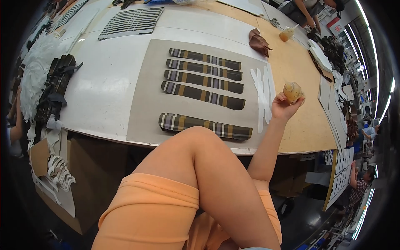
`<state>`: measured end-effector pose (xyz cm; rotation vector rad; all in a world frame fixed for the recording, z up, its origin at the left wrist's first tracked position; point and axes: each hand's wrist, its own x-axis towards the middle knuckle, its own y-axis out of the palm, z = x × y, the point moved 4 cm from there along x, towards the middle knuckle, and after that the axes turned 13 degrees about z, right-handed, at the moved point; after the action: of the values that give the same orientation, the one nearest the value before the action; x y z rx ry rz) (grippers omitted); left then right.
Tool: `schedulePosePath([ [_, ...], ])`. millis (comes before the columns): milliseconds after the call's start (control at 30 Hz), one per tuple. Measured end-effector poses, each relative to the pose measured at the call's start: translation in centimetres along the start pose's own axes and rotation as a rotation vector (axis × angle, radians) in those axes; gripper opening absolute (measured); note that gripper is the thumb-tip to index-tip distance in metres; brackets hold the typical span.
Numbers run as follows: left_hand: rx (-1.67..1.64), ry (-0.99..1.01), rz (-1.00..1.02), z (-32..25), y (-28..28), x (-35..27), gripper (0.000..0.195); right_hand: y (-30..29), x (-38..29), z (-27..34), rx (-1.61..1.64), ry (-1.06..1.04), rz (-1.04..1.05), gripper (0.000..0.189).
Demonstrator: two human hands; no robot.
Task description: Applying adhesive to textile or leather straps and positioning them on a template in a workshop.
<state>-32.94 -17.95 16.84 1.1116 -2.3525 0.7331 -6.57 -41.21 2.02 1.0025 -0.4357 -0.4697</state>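
Observation:
My right hand (282, 104) is closed around a small translucent plastic container (292, 92) with amber residue on it, at the right of the table. My left hand is out of view; its bent elbow juts over the front of the work, and the forearm runs back toward the camera. Before me a grey board (143, 103) bears several plaid fabric strips (203, 95) in a spaced stack. Nearest me, a longer plaid piece (234, 129) is partly hidden by the elbow. Several thin white strips (264, 93) lie between the board's right side and my right hand.
Farther back are a brown crumpled cloth (259, 42), a second amber-stained container (286, 34) and a sheet of plaid strips (131, 23). A white ruffled heap (39, 75) and bundled plaid pieces (56, 84) crowd the left edge. Co-workers (307, 14) are around the table.

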Motion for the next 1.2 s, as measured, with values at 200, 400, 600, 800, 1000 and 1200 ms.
schedulePosePath([
  [200, 0.009, -0.034, -0.095, -1.5, -0.2, -3.7, 0.024, 3.0, -1.0, -2.0, -0.288, 0.086, 0.072, 0.053],
  [400, 0.008, -0.020, -0.203, -6.4, -8.3, -14.6, 0.025, 7.1, -0.3, -6.9, -0.556, 0.250, 0.288, 0.058],
  [600, 0.809, -0.942, -0.869, -8.0, -13.1, -34.4, 0.015, 12.9, -1.2, -13.5, -0.860, 0.265, 0.567, 0.043],
  [800, 1.156, -1.370, -0.837, -5.5, -11.1, -40.0, 0.029, 15.6, -2.9, -19.2, -1.060, 0.214, 0.847, 0.042],
  [1000, 1.087, -1.428, -0.837, -4.9, -11.2, -40.4, 0.032, 15.8, -3.1, -21.9, -1.079, 0.175, 0.906, 0.045],
  [1200, 1.072, -1.416, -0.867, -4.5, -11.4, -40.7, 0.032, 16.4, -3.4, -23.1, -1.288, 0.102, 1.038, 0.057],
])
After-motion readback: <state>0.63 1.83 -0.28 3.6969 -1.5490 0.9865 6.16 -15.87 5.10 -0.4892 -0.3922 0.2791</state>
